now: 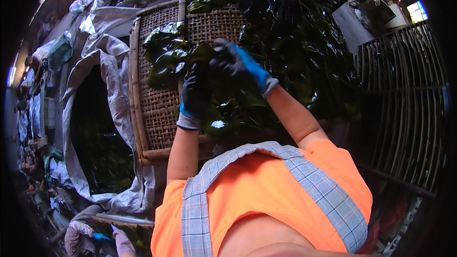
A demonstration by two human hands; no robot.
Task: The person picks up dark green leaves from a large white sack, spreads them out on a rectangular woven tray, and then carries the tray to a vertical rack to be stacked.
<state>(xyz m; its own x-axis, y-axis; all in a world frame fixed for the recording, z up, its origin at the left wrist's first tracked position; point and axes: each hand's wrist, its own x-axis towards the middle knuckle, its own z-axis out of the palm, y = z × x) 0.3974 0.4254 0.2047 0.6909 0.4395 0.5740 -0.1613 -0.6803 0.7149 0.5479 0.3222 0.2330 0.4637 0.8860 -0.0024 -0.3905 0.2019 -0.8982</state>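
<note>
A wide woven bamboo tray [157,109] lies in front of the person, piled with dark, wet green leaves [285,52]. To its left a large pale sack [112,71] stands open, with more leaves deep inside. Both hands wear blue-and-black gloves and meet over the tray's middle. The left hand [195,96] rests on the heap, fingers curled into the leaves. The right hand [240,64] reaches across above it, fingers bent and gripping leaves near the pile's left edge.
</note>
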